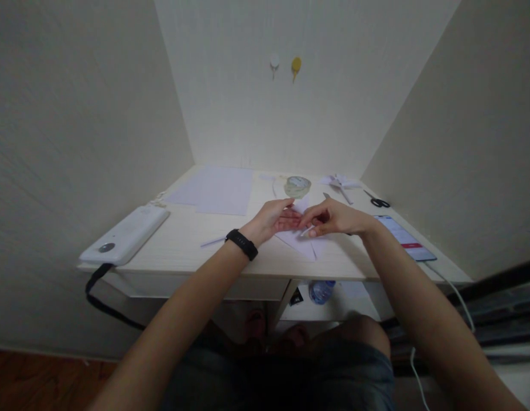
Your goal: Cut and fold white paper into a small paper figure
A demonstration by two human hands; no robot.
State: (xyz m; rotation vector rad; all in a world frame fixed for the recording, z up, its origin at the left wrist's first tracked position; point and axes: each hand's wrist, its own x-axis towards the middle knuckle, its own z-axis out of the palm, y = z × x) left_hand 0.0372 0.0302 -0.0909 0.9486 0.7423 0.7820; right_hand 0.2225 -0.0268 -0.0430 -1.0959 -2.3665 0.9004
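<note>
Denim-clad knees sit lowest in view, tucked under the desk [183, 251]; your forearms reach forward over them. Left hand [271, 220], black band [241, 244] on the wrist, and right hand [333, 218] meet fingertip to fingertip over a folded white paper [301, 242] at the desk's middle front. Both hands pinch narrow on the paper's far part, fingers curled, thumbs under.

Paper is folded to a wedge: long axis runs roughly away from you, tip pointing back at you and slightly right, wide end under your hands. It lies flat on the desk.

Desk is pale wood grain, set in a nook with cream walls on three sides; two small hooks [284, 64] on the back wall. Flat white sheets [217, 191] far left, white device [125, 234] with a black strap on the left edge, tape roll [297, 185] just behind your hands, another folded paper piece [340, 182] and scissors [377, 201] far right, lit phone [404, 237] with cable at right edge.

Only container: a water bottle [320, 290] on the shelf under the desk; contents can't be told.
</note>
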